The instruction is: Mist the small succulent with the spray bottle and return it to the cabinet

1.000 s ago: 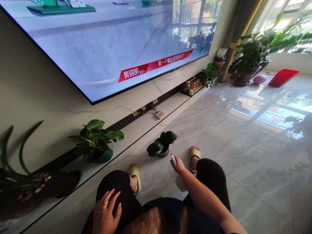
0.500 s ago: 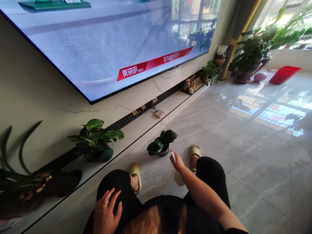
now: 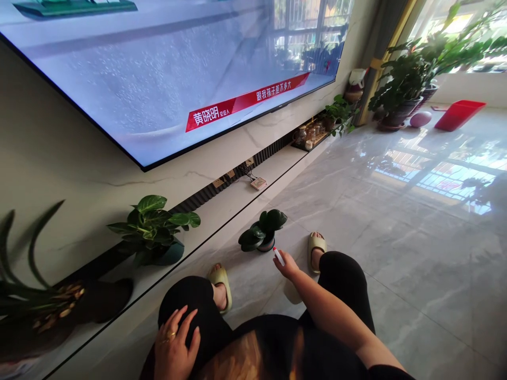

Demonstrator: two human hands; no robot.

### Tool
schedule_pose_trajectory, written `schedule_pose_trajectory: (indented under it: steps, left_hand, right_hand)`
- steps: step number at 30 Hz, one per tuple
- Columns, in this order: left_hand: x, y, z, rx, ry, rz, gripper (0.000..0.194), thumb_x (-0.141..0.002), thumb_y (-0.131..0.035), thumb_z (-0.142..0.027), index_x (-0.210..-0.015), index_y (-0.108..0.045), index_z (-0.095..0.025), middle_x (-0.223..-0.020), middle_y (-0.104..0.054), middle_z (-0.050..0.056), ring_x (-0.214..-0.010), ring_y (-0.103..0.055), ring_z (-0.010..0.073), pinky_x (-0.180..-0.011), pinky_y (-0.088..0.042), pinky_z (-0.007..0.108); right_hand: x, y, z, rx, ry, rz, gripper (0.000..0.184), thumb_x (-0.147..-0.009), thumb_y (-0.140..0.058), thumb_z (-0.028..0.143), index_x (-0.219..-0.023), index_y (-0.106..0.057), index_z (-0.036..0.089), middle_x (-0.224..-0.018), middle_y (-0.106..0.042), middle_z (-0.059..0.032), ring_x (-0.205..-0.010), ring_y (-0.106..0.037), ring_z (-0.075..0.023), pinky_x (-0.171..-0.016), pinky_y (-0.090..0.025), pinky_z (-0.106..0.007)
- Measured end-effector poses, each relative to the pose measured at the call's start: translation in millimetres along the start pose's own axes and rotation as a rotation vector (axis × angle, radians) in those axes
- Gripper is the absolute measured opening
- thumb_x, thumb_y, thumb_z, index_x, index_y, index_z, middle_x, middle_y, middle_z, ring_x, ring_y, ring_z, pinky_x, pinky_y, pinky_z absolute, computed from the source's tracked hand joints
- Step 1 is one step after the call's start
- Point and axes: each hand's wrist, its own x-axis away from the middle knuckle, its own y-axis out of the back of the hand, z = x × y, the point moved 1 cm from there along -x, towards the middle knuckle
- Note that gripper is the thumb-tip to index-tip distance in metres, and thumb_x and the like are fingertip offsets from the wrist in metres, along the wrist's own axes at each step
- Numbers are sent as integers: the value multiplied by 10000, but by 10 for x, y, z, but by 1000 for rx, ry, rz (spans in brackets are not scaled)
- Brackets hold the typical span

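Pinching a white tube (image 3: 279, 257), right fingers (image 3: 285, 259) hover over glossy tiles (image 3: 404, 248) near a television (image 3: 138, 79), left fingers (image 3: 185, 325) spread on a knee (image 3: 192, 293).

Strong daylight pours through the window (image 3: 426, 24) at upper right, bleaching the view outside to near white and laying glaring reflections across the polished floor (image 3: 428, 232), while the television (image 3: 178, 63) glows blue-white and mirrors window bars near its right end. The wall (image 3: 59, 142) at left and the planter (image 3: 99, 301) below it sink into deep shadow; the right hand (image 3: 288, 265) and white marker (image 3: 279, 257) are readable in softer light. Wide-angle stretching distorts the edges, and the lower-left corner looks soft.
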Motion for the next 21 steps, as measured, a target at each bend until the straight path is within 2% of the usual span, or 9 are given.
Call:
schedule_pose_trajectory:
  steps: [6,9,13,18,21]
  left_hand:
    - [20,-23,15,-11,6,14,348,-989,-559,-316,-1304,-672,-220,-1394,-640,168,-1272,-630,370,-1079,-536,568]
    - [23,-41,25,-20,-2,14,357,-982,-562,-322,-1294,-692,-206,-1396,-646,176,-1275,-630,373,-1075,-537,563]
    - [23,-52,26,-30,6,13,358,-980,-556,-329,-1290,-693,-213,-1391,-653,169,-1277,-630,366,-1079,-530,551]
    - [24,-40,23,-19,17,24,355,-983,-556,-329,-1295,-686,-219,-1390,-651,165,-1278,-629,365,-1074,-529,544]
    - [32,-36,27,-18,22,23,347,-983,-563,-321,-1293,-682,-220,-1391,-646,166,-1283,-625,370,-1080,-528,556]
  right_hand:
    - [92,113,253,-110,356,13,348,-1009,-530,305,-1336,-634,245,-1165,-730,-111,-1105,-688,-261,-1040,-585,-434]
    - [130,156,344,-108,431,52,423,-1019,-516,313,-1429,-592,245,-1255,-710,-124,-1174,-671,-268,-1086,-574,-459]
    - [132,112,346,-58,368,101,336,-1001,-559,303,-1319,-661,263,-1204,-721,-100,-1113,-682,-260,-1041,-579,-435]
    - [93,-29,148,163,61,157,80,-942,-657,251,-1009,-698,236,-1005,-742,-82,-933,-688,-237,-897,-555,-356]
    - [77,-57,41,198,-29,137,19,-922,-660,217,-925,-675,228,-917,-730,-85,-836,-674,-230,-798,-521,-333]
